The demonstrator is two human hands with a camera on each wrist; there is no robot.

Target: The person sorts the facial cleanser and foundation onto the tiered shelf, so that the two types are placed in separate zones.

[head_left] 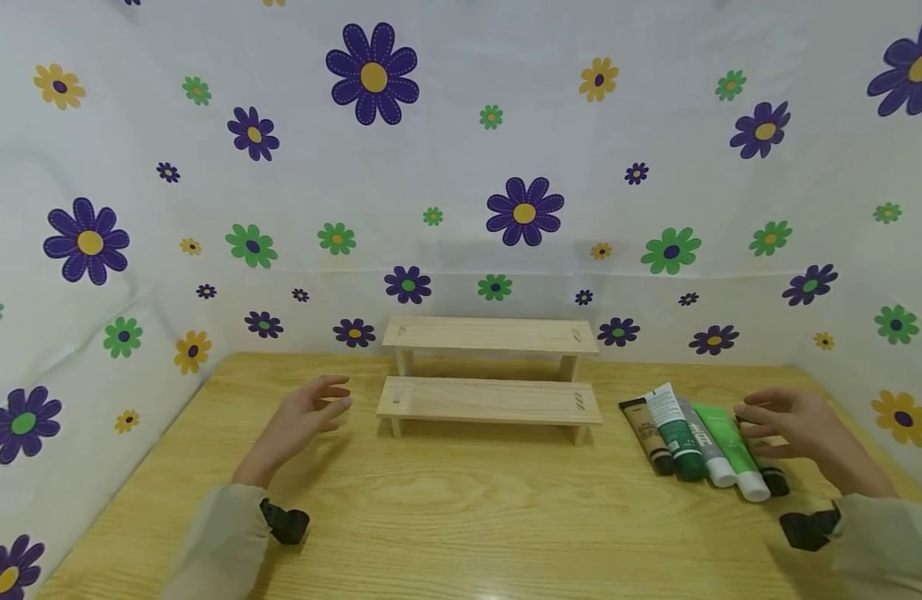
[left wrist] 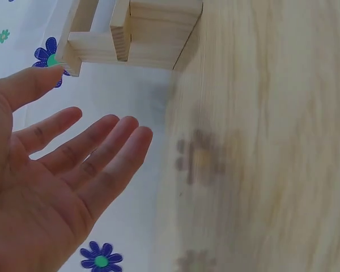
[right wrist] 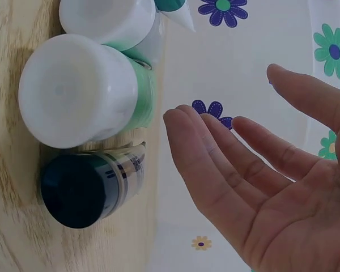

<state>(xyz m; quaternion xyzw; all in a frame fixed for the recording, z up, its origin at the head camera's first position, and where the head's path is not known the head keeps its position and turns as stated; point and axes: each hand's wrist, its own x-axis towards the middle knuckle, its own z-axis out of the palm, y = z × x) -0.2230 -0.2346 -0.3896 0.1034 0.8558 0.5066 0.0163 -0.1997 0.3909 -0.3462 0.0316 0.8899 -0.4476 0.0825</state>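
My left hand [head_left: 299,423] hovers over the table left of a two-step wooden stand [head_left: 491,400], holding nothing. Its fingers are spread and relaxed in the left wrist view. At the right lies a row of several squeeze tubes: a tan one [head_left: 643,429] with a dark cap, a white-and-green one [head_left: 673,421], a grey one [head_left: 704,442] and a bright green one [head_left: 727,442] with white caps. Partly hidden by my right hand [head_left: 802,429], a dark-capped tube [right wrist: 122,173] ends the row. That right hand is above the tubes, apart from them, with loosely extended fingers.
The wood-grain table [head_left: 431,517] meets a white flower-printed cloth [head_left: 461,167] at the back and both sides. The stand's upper step [head_left: 491,334] is close to the back cloth. Each wrist wears a black device [head_left: 284,522].
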